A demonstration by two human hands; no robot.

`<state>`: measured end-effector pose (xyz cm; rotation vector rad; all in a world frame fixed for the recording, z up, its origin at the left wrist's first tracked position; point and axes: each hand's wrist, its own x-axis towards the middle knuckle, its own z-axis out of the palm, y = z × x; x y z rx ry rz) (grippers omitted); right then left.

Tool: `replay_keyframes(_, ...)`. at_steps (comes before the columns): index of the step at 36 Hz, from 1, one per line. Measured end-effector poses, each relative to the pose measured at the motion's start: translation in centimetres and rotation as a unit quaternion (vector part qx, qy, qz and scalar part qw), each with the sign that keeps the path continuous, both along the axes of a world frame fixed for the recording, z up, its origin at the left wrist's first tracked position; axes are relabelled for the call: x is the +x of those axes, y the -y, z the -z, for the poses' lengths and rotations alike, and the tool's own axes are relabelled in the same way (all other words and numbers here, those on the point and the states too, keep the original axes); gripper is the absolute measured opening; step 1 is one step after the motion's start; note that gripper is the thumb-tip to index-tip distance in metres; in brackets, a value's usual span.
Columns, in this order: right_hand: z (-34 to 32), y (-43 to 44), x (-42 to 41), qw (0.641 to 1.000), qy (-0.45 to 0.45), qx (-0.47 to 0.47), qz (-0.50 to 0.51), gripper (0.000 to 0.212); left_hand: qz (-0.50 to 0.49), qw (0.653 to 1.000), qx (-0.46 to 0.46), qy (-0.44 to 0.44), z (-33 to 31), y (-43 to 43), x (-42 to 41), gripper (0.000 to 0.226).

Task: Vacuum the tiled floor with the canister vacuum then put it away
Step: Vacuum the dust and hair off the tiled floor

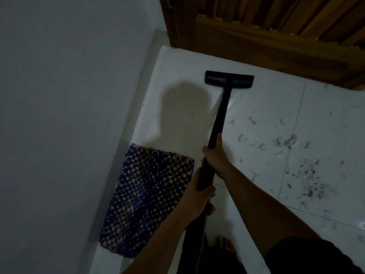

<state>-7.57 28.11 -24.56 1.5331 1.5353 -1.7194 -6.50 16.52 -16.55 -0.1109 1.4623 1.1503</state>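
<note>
The wand (219,115) is a long, thin black tube. It is ending in a flat, wide black head (229,80), which is sitting on the smooth, shiny white floor (177,66) near the brown wooden door (276,36). The right hand (214,153) is curling its fingers round the wand higher up. The left hand (198,194) is gripping it lower down. Fluffy grey dust (308,175) is lying on the tiles right of the wand. A bumpy purple mat (148,194) with tiny squares is lying beside the plain grey wall (59,95).
</note>
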Motion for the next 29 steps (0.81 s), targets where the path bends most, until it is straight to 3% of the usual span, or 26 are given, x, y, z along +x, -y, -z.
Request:
replay_keyframes(18, -1.5, 1.3, 5.2, 0.999, 0.011, -0.012, 0.029, 0.082, 0.015, 0.999, -0.031, 0.02, -1.5, 1.4, 4.9, 0.049)
replay_keyframes(23, -2.5, 2.1, 6.9, 1.0, 0.011, -0.015, 0.017, 0.082, 0.038, 0.998, -0.054, -0.016, -2.2, 2.3, 6.7, 0.05)
replay_keyframes(29, -3.6, 3.4, 9.9, 1.0, 0.018, -0.004, -0.009, 0.08, 0.02, 0.999, -0.046, 0.001, -3.1, 3.6, 9.9, 0.044)
